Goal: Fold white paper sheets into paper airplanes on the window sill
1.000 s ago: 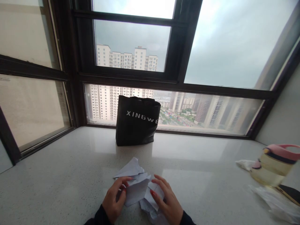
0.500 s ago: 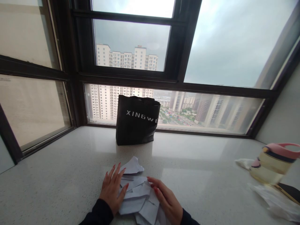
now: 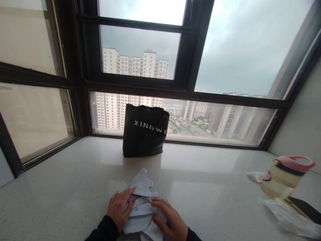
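A loose heap of white paper pieces (image 3: 140,223) lies on the speckled white counter (image 3: 75,187) in front of me. At its left side rests my left hand (image 3: 120,206), fingers stretched forward and touching the upper scraps, thumb apart. My right hand (image 3: 170,217) curves over the heap's right edge with thumb and fingers spread, its fingertips on the paper. One larger torn piece (image 3: 141,182) sticks out at the far end of the heap. Parts of the paper are hidden under both hands.
A black bag (image 3: 145,134) with white lettering stands beyond the paper, near the window. On the right are a pink-lidded bottle (image 3: 283,180), a dark phone (image 3: 303,208), a clear plastic wrapper (image 3: 288,217) and a small white crumpled piece (image 3: 255,176).
Both hands have drawn closer together over the paper; my right hand moved left. Scraps at the far end have shifted and bunched up. The view has turned slightly.
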The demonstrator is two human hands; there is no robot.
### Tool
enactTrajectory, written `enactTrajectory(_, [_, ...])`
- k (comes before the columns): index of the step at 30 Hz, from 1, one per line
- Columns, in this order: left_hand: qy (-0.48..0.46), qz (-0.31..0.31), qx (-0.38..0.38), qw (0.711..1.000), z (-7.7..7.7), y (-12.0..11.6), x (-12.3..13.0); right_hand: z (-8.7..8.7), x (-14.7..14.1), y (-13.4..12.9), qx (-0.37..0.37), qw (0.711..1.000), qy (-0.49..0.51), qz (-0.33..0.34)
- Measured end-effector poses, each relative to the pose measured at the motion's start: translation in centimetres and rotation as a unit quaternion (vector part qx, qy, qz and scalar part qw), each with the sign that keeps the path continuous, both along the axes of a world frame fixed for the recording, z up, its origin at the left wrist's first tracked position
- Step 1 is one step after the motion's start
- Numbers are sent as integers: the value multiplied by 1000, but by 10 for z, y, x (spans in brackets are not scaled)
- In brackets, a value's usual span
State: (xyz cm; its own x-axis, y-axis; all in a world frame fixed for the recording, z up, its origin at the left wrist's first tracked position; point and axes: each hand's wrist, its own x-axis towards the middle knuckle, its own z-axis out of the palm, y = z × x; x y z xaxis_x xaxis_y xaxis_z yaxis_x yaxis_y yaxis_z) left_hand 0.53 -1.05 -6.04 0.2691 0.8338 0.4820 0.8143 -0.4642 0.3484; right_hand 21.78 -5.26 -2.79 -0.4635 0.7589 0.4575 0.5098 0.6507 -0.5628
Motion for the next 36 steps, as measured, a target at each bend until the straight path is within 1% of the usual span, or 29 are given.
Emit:
enactTrajectory(1, [-23, -4, -2, 1000, 0, 0, 0, 0, 1, 1, 12, 999, -12, -27])
enactTrajectory(3, [-55, -7, 3, 998, 2, 1, 0, -1, 2, 2, 22, 992, -49, -114])
enactTrajectory(5, [-51, -20, 30, 998, 1, 3, -2, -2, 4, 2, 10, 976, -103, -193])
enactTrajectory(6, [-40, -24, 49, 998, 0, 5, -4, -2, 4, 2, -2, 968, -129, -213])
enactTrajectory(7, [-25, -23, 67, 997, -3, 6, -5, -2, 4, 2, -15, 964, -150, -218])
enactTrajectory(9, [8, -16, 84, 996, -8, 9, -7, -2, 3, 1, -41, 966, -167, -195])
enactTrajectory(11, [29, -15, 72, 997, -12, 10, -8, -1, 1, -1, -62, 971, -160, -168])
enactTrajectory(13, [32, -27, 44, 998, -12, 9, -7, 0, 0, -2, -75, 974, -145, -158])
enactTrajectory(17, [-14, -30, -3, 999, 0, 4, -3, 3, 0, -2, -73, 980, -96, -161])
enactTrajectory(22, [-137, -12, -2, 991, 17, 1, -1, 2, 2, 1, -23, 987, 22, -155])
enactTrajectory(26, [-188, -11, 2, 982, 27, 1, -4, 1, 8, 4, -6, 976, 130, -173])
enactTrajectory(28, [-217, -18, -1, 976, 31, -1, -4, 0, 10, 7, -4, 971, 154, -181])
enactTrajectory(31, [-278, -33, -16, 960, 35, -5, 1, -1, 12, 10, 14, 972, 125, -196])
enactTrajectory(34, [-344, -52, -35, 937, 37, -11, 7, -4, 12, 11, 50, 966, 72, -242])
enactTrajectory(35, [-343, -58, -33, 937, 37, -13, 8, -4, 12, 11, 59, 964, 55, -253])
enactTrajectory(36, [-326, -64, -23, 943, 38, -15, 8, -4, 11, 10, 66, 962, 39, -262])
